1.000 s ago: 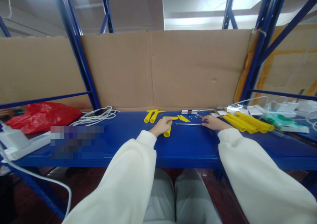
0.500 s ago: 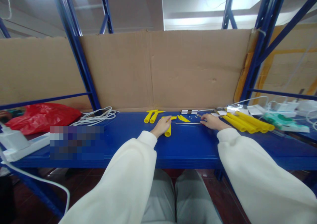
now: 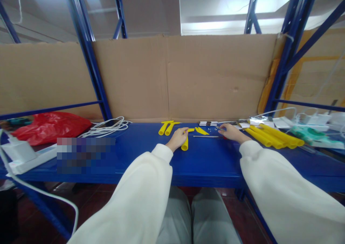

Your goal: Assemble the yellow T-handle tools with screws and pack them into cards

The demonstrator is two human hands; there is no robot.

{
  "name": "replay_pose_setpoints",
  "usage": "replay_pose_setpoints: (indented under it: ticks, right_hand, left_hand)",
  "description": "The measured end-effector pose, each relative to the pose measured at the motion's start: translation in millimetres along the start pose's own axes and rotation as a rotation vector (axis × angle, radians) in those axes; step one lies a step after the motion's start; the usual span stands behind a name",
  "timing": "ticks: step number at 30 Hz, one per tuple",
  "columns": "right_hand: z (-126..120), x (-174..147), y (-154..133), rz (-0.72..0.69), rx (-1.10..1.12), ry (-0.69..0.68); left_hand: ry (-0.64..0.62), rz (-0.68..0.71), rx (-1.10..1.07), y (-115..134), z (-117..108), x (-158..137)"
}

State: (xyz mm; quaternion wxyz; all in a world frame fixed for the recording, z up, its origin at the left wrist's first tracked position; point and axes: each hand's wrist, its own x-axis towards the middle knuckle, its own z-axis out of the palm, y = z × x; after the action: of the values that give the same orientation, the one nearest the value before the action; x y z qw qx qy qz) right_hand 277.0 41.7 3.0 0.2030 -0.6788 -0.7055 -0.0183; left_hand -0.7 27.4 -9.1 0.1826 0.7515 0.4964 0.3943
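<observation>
My left hand (image 3: 177, 139) is closed around the top of a yellow T-shaped plastic handle (image 3: 184, 146), whose hollow tube end points toward me on the bench. Just right of it lie loose yellow tapered pieces (image 3: 201, 131). My right hand (image 3: 230, 132) has its fingertips pinched together beside a few tiny metal bits (image 3: 216, 129); what they hold is too small to make out. A thin metal rod (image 3: 206, 136), like a screwdriver shaft, lies flat with its right end running under this hand. Behind my left hand rest two more yellow T-shaped handles (image 3: 169, 129).
Several yellow tubes (image 3: 272, 138) lie right of my right hand, near a green-and-white packet (image 3: 312, 136). Small striped sticks (image 3: 207, 123) sit at the back. On the left are a coiled white cable (image 3: 113, 124), a red plastic bag (image 3: 51, 128) and a power strip (image 3: 35, 161). Cardboard (image 3: 167, 75) walls the rear.
My right hand has shifted slightly, and its fingers now pinch by the small metal bits. My left hand keeps its hold on the yellow handle. The view has shifted a little.
</observation>
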Motion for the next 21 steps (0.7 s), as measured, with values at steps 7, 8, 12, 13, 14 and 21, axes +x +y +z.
replay_pose_setpoints:
  ticks: [7,8,12,13,14,21]
  right_hand:
    - [-3,31,-5,0.112,-0.023,0.065]
    - [-2,34,-6,0.140,-0.033,0.081]
    - [4,45,-16,0.258,-0.026,0.099]
    - [6,47,-20,0.284,-0.021,0.079]
    - [8,49,-24,0.311,-0.019,0.053]
    - [17,70,-37,0.345,-0.081,-0.009]
  left_hand:
    - [0.035,0.018,0.008,2,-1,0]
    - [0.045,0.017,0.014,2,-1,0]
    - [0.058,0.020,0.036,3,-1,0]
    - [0.055,0.023,0.042,4,-1,1]
    - [0.053,0.026,0.050,4,-1,1]
    - [0.067,0.057,0.083,5,0,2]
